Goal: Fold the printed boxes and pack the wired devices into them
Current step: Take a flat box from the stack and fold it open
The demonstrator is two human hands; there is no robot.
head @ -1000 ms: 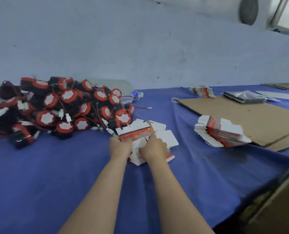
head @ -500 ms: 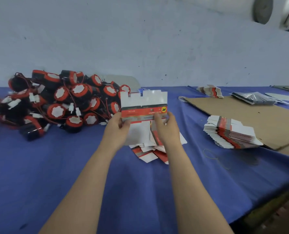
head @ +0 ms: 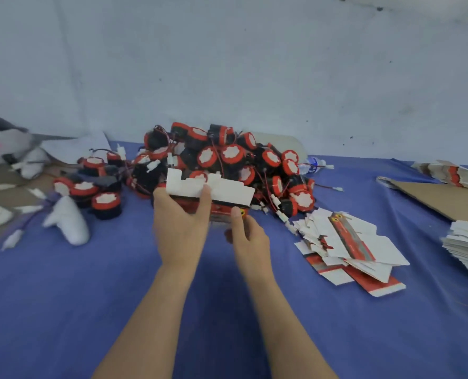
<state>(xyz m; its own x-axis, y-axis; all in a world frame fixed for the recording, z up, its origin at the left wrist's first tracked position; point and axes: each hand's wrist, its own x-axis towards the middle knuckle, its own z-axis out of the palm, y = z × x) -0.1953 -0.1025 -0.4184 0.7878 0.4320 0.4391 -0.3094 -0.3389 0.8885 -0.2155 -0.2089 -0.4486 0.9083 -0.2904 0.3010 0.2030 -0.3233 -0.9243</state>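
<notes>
Printed box blank [head: 221,191], long axis left-right, frame centre: left hand [head: 180,228] grips its left half, right hand [head: 250,239] pinches the lower-right corner. Pile of wired devices [head: 232,155] sits just behind it.

Left forearm [head: 145,318] and right forearm [head: 284,324] bare to frame edge; left hand [head: 180,228] and right hand [head: 250,242] bare too; right thumbnail [head: 236,212] short, plain

Right edge cuts off the box stack [head: 465,247] — partly.
</notes>
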